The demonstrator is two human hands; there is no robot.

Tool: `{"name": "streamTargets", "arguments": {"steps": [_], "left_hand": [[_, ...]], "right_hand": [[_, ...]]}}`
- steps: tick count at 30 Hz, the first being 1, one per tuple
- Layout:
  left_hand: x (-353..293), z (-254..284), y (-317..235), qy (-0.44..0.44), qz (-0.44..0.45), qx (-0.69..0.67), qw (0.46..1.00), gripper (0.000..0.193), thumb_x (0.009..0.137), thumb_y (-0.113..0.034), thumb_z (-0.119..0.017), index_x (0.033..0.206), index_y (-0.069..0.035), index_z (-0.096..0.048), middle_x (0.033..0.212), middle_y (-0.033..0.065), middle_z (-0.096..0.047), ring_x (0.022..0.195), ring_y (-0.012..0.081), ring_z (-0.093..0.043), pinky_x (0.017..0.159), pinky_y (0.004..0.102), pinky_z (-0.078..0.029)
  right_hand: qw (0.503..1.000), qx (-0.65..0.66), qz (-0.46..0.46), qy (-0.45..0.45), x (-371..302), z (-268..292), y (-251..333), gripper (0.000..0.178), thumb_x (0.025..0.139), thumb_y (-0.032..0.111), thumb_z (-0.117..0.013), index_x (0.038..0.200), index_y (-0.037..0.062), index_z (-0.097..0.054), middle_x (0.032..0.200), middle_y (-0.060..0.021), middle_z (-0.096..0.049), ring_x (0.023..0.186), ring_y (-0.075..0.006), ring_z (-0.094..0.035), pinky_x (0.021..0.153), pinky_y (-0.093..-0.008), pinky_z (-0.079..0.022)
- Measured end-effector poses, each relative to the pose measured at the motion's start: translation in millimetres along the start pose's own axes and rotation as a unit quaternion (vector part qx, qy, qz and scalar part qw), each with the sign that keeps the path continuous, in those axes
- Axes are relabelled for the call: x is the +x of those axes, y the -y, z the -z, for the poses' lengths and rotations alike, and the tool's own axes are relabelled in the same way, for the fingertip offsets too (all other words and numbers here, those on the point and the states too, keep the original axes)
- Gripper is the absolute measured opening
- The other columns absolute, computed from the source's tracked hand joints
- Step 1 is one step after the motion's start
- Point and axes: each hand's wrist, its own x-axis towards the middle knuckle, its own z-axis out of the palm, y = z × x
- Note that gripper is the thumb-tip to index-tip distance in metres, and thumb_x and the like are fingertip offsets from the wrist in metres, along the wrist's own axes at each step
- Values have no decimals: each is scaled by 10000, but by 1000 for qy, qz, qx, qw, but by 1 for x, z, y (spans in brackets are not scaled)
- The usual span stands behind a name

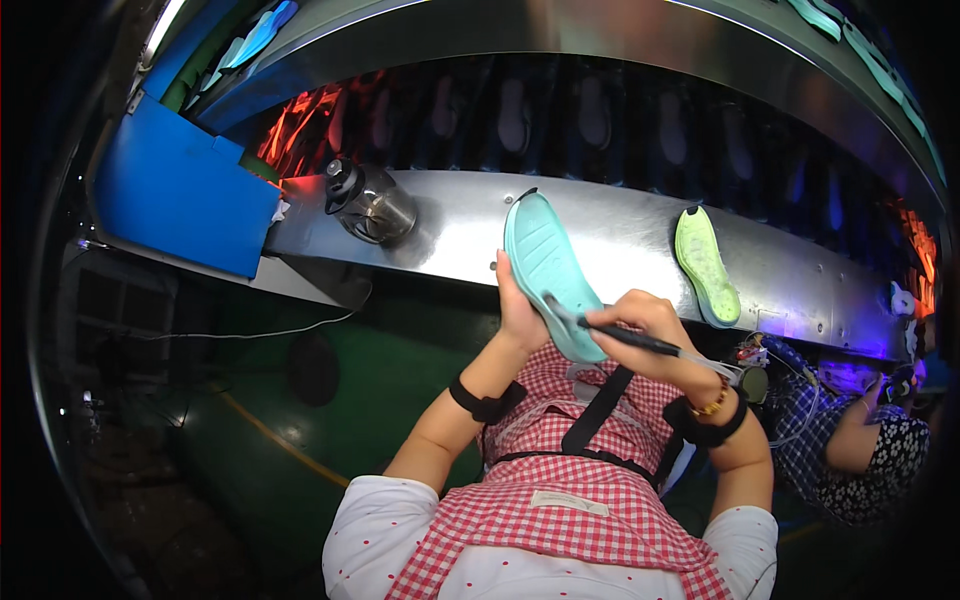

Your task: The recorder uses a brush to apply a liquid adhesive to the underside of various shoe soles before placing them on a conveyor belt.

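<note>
A turquoise shoe sole (548,255) is tilted in front of my chest, its far end over the metal ledge. My left hand (520,312) is closed on its left edge, thumb up along the side. In my right hand (645,325) is a black-handled brush (635,338), with a thin pale tube trailing from its back end past my wrist. The brush's tip touches or hovers just over the sole's near half; I cannot tell which. A yellow-green sole (706,262) lies on the ledge to the right.
On the metal ledge (455,215) stands a dark see-through jug (370,205) at left. Behind it runs a dark row of sole shapes (515,115), with red glowing strips at both ends. A blue panel (180,190) is at left. Another person's arm (855,440) shows at right.
</note>
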Motion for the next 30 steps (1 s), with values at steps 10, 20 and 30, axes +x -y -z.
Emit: {"name": "streamTargets", "arguments": {"steps": [10, 20, 30], "left_hand": [[-23, -33, 1, 99, 133, -75, 983, 798, 803, -690, -137, 1252, -79, -386, 1159, 146, -505, 1018, 279, -529, 878, 399, -441], [-27, -46, -23, 110, 6, -10, 994, 896, 758, -739, -99, 1211, -30, -406, 1037, 202, -553, 903, 311, -575, 789, 419, -480], [-20, -44, -41, 172, -146, -36, 973, 967, 698, -804, -125, 1193, -25, -415, 1003, 209, -546, 858, 317, -569, 743, 434, -476]], "right_hand": [[985, 149, -77, -28, 22, 30, 22, 216, 707, 64, -663, 918, 20, -646, 806, -94, -632, 705, -126, -596, 624, -231, -466], [981, 173, -65, 63, 6, 33, 35, 208, 708, 37, -673, 914, 17, -651, 811, -89, -651, 711, -118, -592, 635, -242, -486], [976, 175, 111, 60, -6, 25, 25, 219, 689, 17, -683, 906, 26, -652, 864, -102, -652, 749, -195, -612, 719, -301, -480]]}}
